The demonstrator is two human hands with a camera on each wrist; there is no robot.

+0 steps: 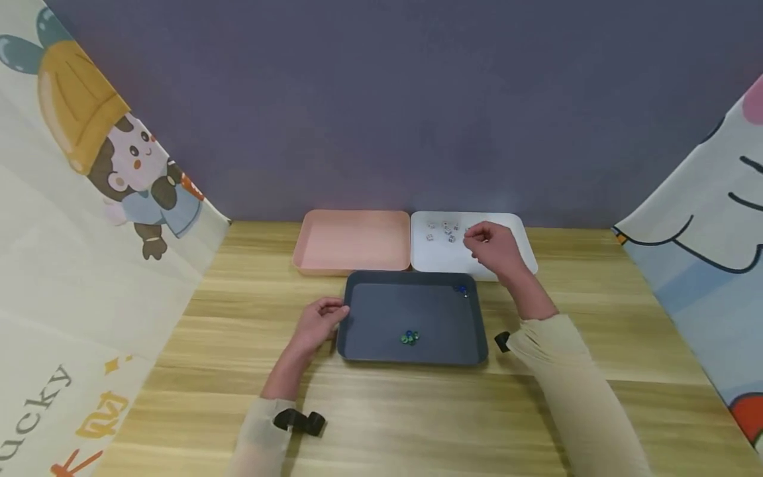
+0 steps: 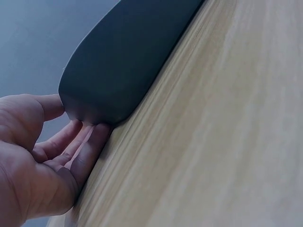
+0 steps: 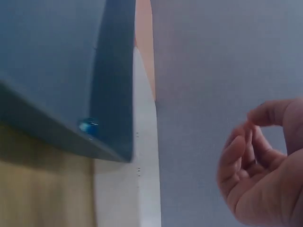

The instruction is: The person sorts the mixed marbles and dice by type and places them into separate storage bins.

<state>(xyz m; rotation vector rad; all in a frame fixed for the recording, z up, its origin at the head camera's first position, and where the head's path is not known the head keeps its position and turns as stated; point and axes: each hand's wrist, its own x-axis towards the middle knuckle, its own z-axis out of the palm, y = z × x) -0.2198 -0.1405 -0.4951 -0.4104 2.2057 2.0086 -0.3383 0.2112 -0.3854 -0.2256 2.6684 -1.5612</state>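
Note:
My left hand [image 1: 318, 324] grips the left edge of a dark grey tray [image 1: 381, 363], thumb at the rim and fingers against the outer wall. Above the white tray [image 1: 524, 255] is my right hand [image 1: 495, 248], fingers curled and thumb meeting a fingertip; nothing shows between them in the right wrist view. Several small clear dice [image 1: 448, 230] lie in the white tray, left of that hand. Green and blue glass marbles [image 1: 410, 338] cluster near the grey tray's front, and blue marbles [image 1: 461, 289] sit in its far right corner.
A pink tray [image 1: 352, 242] stands left of the white one, behind the grey tray. All rest on a wood-grain table [image 1: 238, 371]. A dark cloth wall [image 1: 381, 106] rises behind, with printed cloths at both sides.

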